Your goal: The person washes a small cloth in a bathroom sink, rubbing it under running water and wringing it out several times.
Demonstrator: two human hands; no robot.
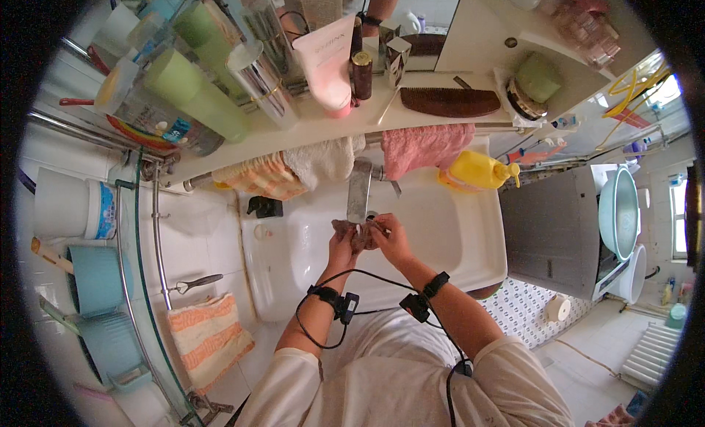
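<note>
Both my hands meet over the white washbasin (440, 245), close below the end of the metal faucet (359, 193). Between them is a wet, brownish-pink cloth (361, 237), bunched up. My left hand (344, 248) grips its left part, and my right hand (392, 240) pinches its right side with the fingertips. A small white spot shows on the cloth, too small to identify. Whether water runs from the faucet cannot be made out. Black bands with small devices and a cable are strapped round both forearms.
A pink towel (424, 146) and a striped towel (261, 176) hang behind the basin. A yellow pump bottle (476, 171) stands at its back right, a black object (265, 206) at its back left. Above, a shelf (330, 124) holds a comb (449, 101) and several toiletries. A washing machine (551, 229) stands right.
</note>
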